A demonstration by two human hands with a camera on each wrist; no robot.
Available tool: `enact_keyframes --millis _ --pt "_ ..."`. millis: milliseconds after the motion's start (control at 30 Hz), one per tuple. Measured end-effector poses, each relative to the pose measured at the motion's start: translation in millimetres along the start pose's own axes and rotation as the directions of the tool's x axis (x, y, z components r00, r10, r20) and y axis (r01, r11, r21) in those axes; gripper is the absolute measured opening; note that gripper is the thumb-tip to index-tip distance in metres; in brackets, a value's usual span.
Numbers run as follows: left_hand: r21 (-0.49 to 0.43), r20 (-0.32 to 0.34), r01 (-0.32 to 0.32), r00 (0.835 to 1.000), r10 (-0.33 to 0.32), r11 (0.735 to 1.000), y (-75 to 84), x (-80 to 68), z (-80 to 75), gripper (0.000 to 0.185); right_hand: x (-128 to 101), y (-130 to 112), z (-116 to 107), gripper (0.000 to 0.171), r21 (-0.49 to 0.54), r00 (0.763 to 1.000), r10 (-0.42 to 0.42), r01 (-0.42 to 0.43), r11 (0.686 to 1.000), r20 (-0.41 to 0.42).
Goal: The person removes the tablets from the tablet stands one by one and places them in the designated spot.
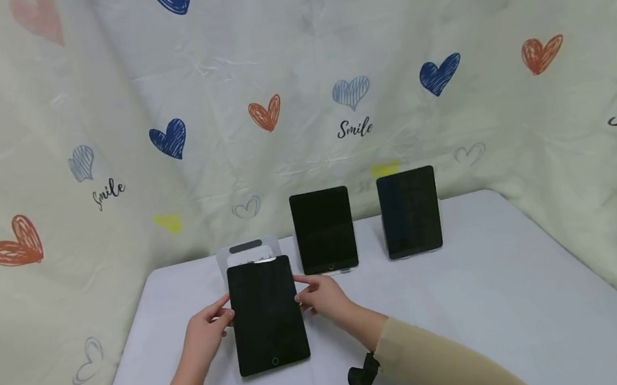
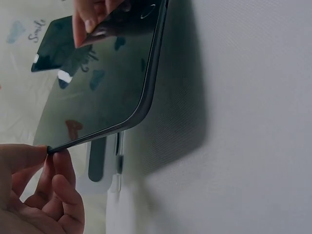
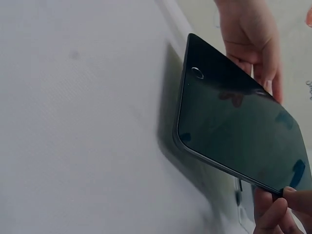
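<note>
A black tablet [image 1: 268,315] with a round button at its lower edge is held upright, leaning back, between both hands. My left hand [image 1: 206,329] pinches its left edge between thumb and fingers. On the opposite edge, my right hand [image 1: 325,297] grips it the same way. The left wrist view shows the tablet [image 2: 107,92] raised off the white cloth, its shadow falling below. Just behind its top stands a pale tablet stand [image 1: 220,259] with a dark pad, its lower part hidden by the tablet.
Two more black tablets stand at the back, one in the middle [image 1: 324,229] and one farther right [image 1: 410,211], each propped on a stand. The white table [image 1: 475,300] reaches back to a hanging cloth [image 1: 288,39] printed with hearts.
</note>
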State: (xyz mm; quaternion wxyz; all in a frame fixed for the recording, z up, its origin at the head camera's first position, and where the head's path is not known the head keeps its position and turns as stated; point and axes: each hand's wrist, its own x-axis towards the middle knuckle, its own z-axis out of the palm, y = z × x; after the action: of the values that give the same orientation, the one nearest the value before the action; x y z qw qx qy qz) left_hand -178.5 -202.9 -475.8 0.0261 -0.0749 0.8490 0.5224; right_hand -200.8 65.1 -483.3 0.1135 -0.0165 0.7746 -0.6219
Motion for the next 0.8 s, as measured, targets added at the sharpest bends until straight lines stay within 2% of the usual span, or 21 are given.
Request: enact_keyframes --millis 433,800 --pt "-0.009 0.021 0.05 0.999 -0.05 0.999 -17.9 -7.0 -1.1 0.046 -11.1 -0.2 11.1 0.05 -0.002 0.997 0.073 -0.073 0.997 0.009" --pt "0.048 0.049 0.062 0.997 -0.064 0.997 -27.1 -9.3 -3.0 0.047 -12.6 7.3 21.2 0.054 -0.03 0.999 0.042 -0.041 0.999 0.024"
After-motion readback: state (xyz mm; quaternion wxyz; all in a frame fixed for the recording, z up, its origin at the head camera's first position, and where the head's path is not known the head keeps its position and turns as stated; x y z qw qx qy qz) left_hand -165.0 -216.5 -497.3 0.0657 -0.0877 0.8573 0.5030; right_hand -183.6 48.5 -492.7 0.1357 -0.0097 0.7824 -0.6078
